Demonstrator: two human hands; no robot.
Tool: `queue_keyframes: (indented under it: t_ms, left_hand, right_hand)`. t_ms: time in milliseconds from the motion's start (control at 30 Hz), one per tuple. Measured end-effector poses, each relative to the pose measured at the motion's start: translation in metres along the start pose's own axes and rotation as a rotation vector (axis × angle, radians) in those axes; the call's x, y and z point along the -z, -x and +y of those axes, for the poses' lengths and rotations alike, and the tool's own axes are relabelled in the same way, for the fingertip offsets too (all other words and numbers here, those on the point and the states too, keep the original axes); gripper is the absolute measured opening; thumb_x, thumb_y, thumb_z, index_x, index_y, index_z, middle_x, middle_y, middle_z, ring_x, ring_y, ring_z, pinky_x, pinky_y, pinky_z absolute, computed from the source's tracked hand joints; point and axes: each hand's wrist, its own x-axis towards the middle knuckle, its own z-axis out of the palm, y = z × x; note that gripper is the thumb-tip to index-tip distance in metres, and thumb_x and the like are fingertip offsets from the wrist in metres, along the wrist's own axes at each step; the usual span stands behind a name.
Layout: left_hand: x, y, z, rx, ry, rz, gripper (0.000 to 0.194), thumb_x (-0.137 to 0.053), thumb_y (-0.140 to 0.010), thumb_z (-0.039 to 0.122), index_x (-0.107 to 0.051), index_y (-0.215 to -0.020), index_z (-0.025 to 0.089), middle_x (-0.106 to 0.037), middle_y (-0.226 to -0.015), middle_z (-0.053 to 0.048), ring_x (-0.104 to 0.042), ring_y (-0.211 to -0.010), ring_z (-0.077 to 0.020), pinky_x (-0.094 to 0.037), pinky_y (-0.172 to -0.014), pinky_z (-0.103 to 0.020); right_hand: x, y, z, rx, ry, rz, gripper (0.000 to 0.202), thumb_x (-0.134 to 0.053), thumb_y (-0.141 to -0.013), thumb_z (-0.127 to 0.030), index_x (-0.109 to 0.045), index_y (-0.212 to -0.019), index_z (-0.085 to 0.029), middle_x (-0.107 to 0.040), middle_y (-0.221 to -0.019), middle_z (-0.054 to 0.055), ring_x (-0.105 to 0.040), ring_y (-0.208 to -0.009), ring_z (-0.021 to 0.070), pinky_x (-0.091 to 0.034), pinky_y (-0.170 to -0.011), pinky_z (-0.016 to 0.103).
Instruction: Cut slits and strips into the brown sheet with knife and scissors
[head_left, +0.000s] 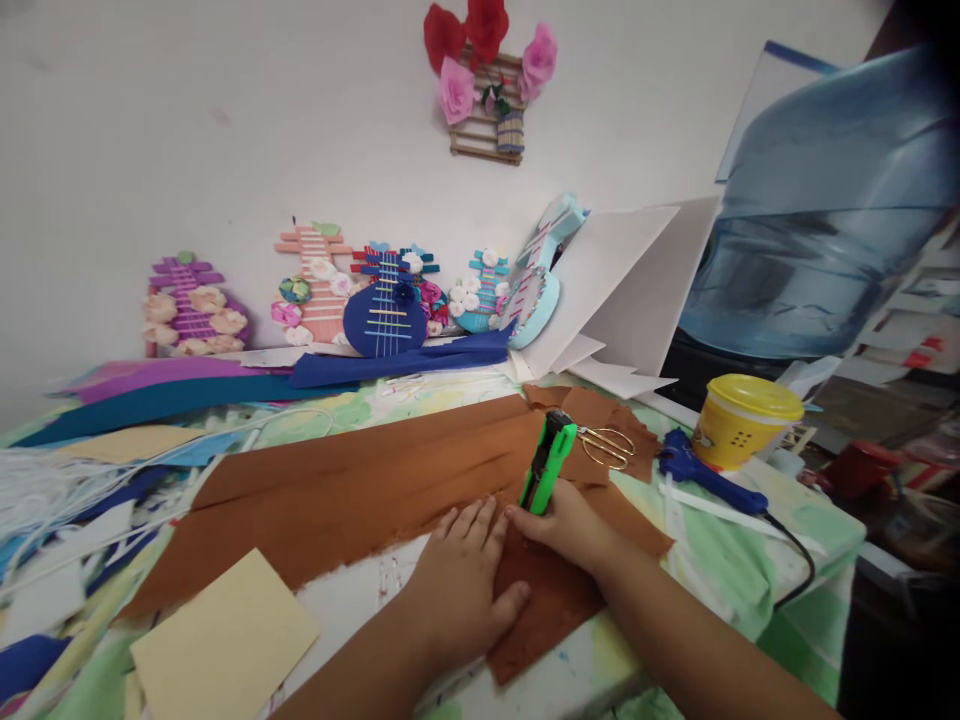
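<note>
My left hand [466, 585] lies flat on the brown sheet [360, 480], its fingers stretched forward along a ragged edge. Close beside it, my right hand [564, 525] is closed round a green and black stapler-like tool [549, 465] that stands tilted up from the sheet. The tool's lower end is hidden by my fingers, so its exact kind is hard to make out. Under the brown sheet a white board [360, 590] shows near my left wrist. Gold-handled scissors [609, 447] lie just beyond my right hand, partly covered by the tool.
A blue glue gun [709, 475] and a yellow tub [746, 425] are at the right. A cream card [225, 640] lies front left, near white cords [45, 500]. Decorated paper lutes [386, 310] lean along the wall. A large water bottle [810, 210] stands back right.
</note>
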Motion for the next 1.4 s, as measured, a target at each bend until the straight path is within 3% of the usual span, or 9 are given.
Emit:
queue_keyframes:
  t_ms: [200,733,1033,1400]
  left_hand:
    - [0.0002,-0.0001,0.0002,-0.003,-0.011,-0.001,0.065,-0.035,-0.078,0.049,-0.025,-0.131,0.011,-0.020,-0.135,-0.013,-0.018,-0.123,-0.0264,-0.014,-0.099,-0.043]
    - [0.0018,0.0006,0.0007,0.002,0.028,-0.008,0.065,-0.033,-0.079,0.049,-0.027,-0.130,0.010,-0.019,-0.135,-0.013,-0.018,-0.123,-0.0275,-0.014,-0.099,-0.043]
    - [-0.0016,-0.0005,-0.0023,0.005,0.053,0.006,0.066,-0.035,-0.077,0.051,-0.026,-0.130,0.012,-0.018,-0.136,-0.011,-0.017,-0.123,-0.0269,-0.013,-0.099,-0.043]
    - [0.0017,0.0018,-0.0002,0.000,0.057,0.018,0.066,-0.036,-0.077,0.049,-0.029,-0.129,0.009,-0.021,-0.135,-0.014,-0.019,-0.123,-0.0272,-0.013,-0.099,-0.042]
  right_hand:
    - [0.0014,0.0004,-0.0005,-0.049,-0.118,-0.024,0.025,-0.053,-0.066,-0.034,-0.039,-0.052,-0.018,-0.047,-0.047,-0.002,-0.045,-0.047,0.0100,-0.034,-0.042,0.020]
    - [0.0023,0.0000,0.0036,-0.084,-0.133,0.011,0.027,-0.049,-0.068,-0.038,-0.038,-0.054,-0.018,-0.042,-0.050,-0.004,-0.042,-0.050,0.0095,-0.035,-0.047,0.021]
    - [-0.0004,-0.0009,0.0035,0.006,-0.026,-0.025,0.027,-0.050,-0.066,-0.033,-0.031,-0.054,-0.019,-0.030,-0.052,-0.006,-0.032,-0.049,0.0078,-0.029,-0.044,0.020]
    - [-0.0030,0.0004,0.0054,0.047,0.009,-0.081,0.022,-0.050,-0.065,-0.027,-0.034,-0.055,-0.018,-0.034,-0.051,-0.006,-0.032,-0.048,0.0071,-0.028,-0.043,0.019]
